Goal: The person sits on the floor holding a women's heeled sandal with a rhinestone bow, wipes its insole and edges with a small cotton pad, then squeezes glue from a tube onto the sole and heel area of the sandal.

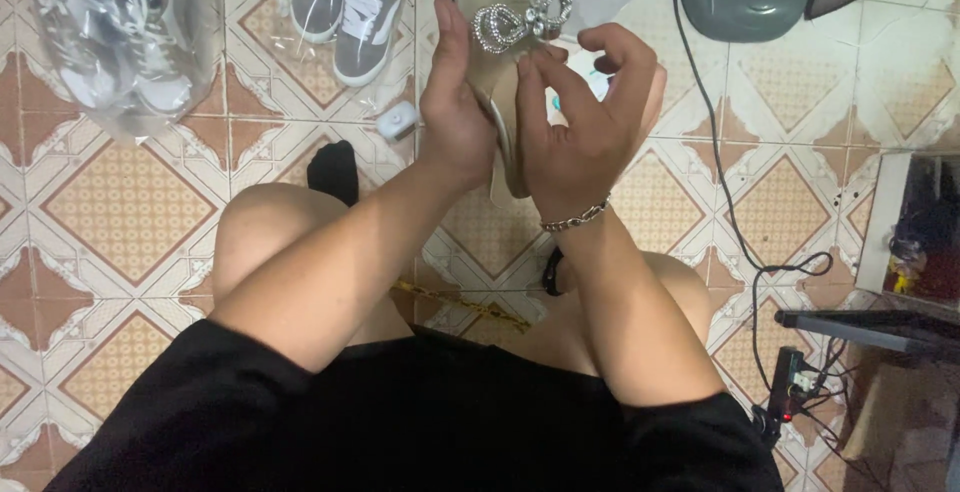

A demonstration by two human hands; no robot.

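Note:
A pale gold sandal (497, 12) with a sparkling rhinestone bow (522, 17) is held upright between both hands above my knees. My left hand (455, 102) grips its left side, thumb up along the edge. On the sandal's right side is my right hand (585, 122), with a chain bracelet on the wrist, its fingers curled over the sole (508, 137).
A pair of grey sneakers (350, 2) stands on clear plastic at the top. A plastic bag with another pair of sneakers (115, 32) lies top left. A small white device (397, 119), a black sock (333, 170), a yellow tape (470, 304) and black cables (735, 212) lie on the tiled floor.

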